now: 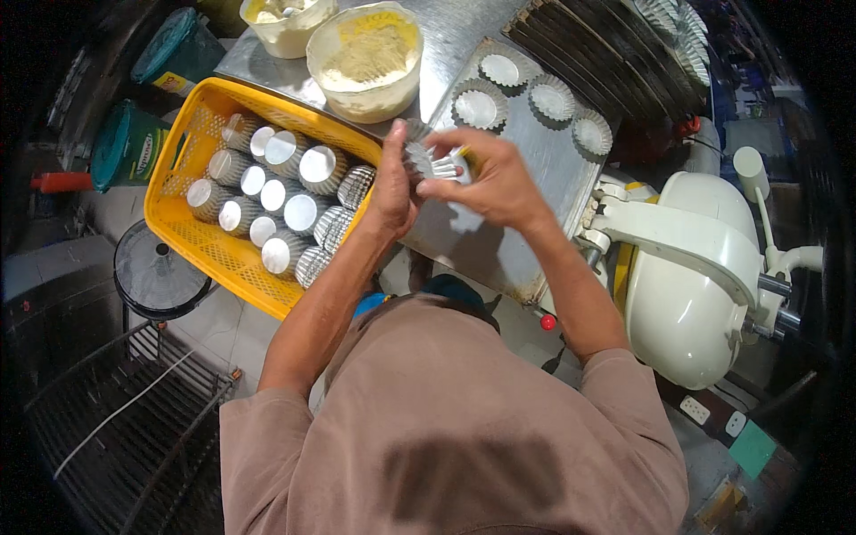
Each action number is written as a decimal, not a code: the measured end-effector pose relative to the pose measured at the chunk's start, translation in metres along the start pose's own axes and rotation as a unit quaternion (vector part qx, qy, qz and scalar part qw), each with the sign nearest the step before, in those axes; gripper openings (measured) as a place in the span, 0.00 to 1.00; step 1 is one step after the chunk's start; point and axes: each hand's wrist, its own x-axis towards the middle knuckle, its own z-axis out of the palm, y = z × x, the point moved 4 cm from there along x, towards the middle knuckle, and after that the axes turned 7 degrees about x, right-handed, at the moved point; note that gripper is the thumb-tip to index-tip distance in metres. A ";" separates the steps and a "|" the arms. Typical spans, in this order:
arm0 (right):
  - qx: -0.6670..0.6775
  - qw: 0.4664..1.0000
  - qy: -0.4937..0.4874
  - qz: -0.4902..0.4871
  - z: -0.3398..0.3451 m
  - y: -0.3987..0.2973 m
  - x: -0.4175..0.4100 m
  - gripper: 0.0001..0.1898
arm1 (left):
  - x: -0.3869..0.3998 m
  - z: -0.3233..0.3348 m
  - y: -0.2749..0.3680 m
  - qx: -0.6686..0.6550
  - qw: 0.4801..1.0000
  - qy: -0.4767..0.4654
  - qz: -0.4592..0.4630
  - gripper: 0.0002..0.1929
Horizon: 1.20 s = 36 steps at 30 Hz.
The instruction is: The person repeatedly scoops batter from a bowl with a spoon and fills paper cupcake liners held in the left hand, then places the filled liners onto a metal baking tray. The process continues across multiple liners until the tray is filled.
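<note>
Fluted metal tart moulds [418, 157] are between my two hands, above the near left part of a metal baking tray [508, 221]. My left hand [394, 180] grips them from the left, thumb pointing up. With its fingers and thumb, my right hand [491, 174] pinches a shiny fluted mould [449, 166] at their right side; how many moulds are held is hidden. Several fluted moulds, one of them a near one [479, 105], stand apart on the tray's far end. To the left, a yellow plastic crate [234, 267] holds several stacks of upturned moulds [273, 195].
Behind the crate, two plastic tubs of pale powder, a large one [364, 60] and a smaller one [287, 27], stand on the steel table [461, 20]. Dark trays [602, 60] lean at the back right. A cream-coloured machine [695, 267] borders the right side. Lidded green buckets [134, 144] stand left.
</note>
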 end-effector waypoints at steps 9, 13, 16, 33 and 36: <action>-0.292 0.949 0.063 0.098 -0.084 0.082 -0.046 0.14 | -0.045 -0.038 0.028 0.526 0.804 0.137 0.240 0.33; -0.355 0.929 0.058 0.092 -0.108 0.117 -0.044 0.17 | -0.048 -0.143 0.051 0.652 0.640 0.296 0.279 0.32; -0.381 0.919 0.087 0.044 -0.102 0.105 -0.032 0.21 | -0.042 -0.198 0.052 0.723 0.568 0.322 0.227 0.39; -0.175 0.968 0.075 0.165 -0.060 0.082 -0.034 0.12 | -0.109 -0.304 0.033 0.777 0.554 0.183 -0.235 0.58; -0.158 0.976 0.060 0.139 -0.041 0.071 -0.029 0.11 | -0.118 -0.308 0.028 0.818 0.550 0.085 -0.146 0.59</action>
